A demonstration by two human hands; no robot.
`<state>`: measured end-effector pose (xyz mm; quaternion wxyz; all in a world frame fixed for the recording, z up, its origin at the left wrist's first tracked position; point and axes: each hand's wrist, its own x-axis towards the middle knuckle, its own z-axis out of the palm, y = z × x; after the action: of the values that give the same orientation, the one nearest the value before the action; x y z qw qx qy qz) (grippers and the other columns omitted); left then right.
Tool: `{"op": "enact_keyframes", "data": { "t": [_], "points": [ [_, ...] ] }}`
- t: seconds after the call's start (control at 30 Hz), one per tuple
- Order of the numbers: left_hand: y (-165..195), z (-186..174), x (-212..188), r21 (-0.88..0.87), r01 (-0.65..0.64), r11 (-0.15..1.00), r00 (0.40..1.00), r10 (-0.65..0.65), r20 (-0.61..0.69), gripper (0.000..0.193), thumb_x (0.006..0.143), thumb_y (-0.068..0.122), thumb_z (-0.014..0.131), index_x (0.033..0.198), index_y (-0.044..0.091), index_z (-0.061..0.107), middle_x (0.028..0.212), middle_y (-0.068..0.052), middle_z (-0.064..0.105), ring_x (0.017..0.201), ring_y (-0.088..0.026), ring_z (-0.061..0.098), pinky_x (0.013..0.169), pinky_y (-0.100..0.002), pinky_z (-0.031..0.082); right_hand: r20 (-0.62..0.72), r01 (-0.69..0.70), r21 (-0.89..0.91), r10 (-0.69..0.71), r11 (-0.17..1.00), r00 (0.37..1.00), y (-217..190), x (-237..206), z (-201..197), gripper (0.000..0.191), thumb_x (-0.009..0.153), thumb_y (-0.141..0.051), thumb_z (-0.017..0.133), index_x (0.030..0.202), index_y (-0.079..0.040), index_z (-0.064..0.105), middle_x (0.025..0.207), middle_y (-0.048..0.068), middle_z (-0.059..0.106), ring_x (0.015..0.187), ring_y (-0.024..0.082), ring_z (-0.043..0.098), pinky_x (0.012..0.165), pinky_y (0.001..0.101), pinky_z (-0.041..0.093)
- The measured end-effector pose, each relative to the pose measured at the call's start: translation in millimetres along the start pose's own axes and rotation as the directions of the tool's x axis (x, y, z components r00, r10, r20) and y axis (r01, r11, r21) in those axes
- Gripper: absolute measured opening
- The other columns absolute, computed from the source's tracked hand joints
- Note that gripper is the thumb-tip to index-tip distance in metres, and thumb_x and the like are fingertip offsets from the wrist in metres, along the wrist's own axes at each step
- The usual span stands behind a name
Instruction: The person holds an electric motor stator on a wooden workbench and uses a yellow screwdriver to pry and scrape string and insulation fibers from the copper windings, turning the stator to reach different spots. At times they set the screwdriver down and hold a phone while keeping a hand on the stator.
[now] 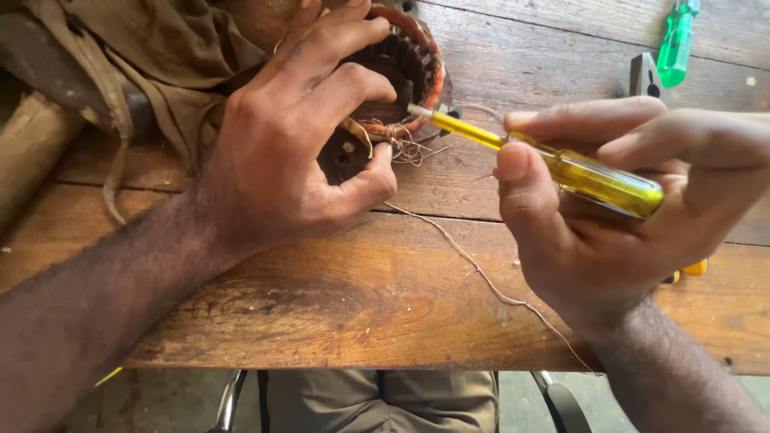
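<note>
My left hand (301,136) grips a round motor stator (409,60) with copper windings, tilted on its edge on the wooden workbench (361,297). My right hand (618,200) holds a yellow-handled screwdriver (593,176). Its tip points left and touches the stator's rim beside tangled thin wires (405,144). A long loose wire (481,277) trails from the stator across the bench toward the front edge.
A brown cloth (160,48) lies bunched at the back left. A green-handled screwdriver (676,44) and a metal tool (644,76) rest at the back right. Below the bench edge I see my lap and chair frame (381,401).
</note>
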<state>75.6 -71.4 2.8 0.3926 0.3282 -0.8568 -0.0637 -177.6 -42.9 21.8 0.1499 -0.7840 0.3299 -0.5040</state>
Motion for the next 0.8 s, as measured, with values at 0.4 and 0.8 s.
{"op": "enact_keyframes", "data": {
  "t": [0.4,0.8],
  "points": [
    [2.0,9.8,-7.9,0.041,0.039,0.998,0.998,-0.037,-0.047,0.027,0.092,0.027,0.082,0.093,0.004,0.068,0.148,-0.023,0.053,0.139,-0.035,0.052,0.118,-0.06,0.031,0.054,-0.231,-0.022,0.231,0.973,0.971,1.0,-6.3,-3.3,0.019,0.111,-0.004,0.071,0.119,0.004,0.056,0.109,0.023,0.066,0.091,0.022,0.07,0.078,0.029,0.063],
    [0.5,6.7,-16.6,0.038,0.061,0.997,0.998,-0.06,-0.003,0.038,0.092,0.036,0.086,0.11,0.01,0.066,0.145,-0.012,0.049,0.139,-0.031,0.043,0.113,-0.058,0.026,-0.022,-0.151,0.101,0.154,0.983,0.988,-1.2,-32.4,7.1,0.034,0.123,-0.008,0.07,0.127,-0.001,0.037,0.106,0.024,0.068,0.091,0.024,0.076,0.084,0.0345,0.067]
  ]
}}
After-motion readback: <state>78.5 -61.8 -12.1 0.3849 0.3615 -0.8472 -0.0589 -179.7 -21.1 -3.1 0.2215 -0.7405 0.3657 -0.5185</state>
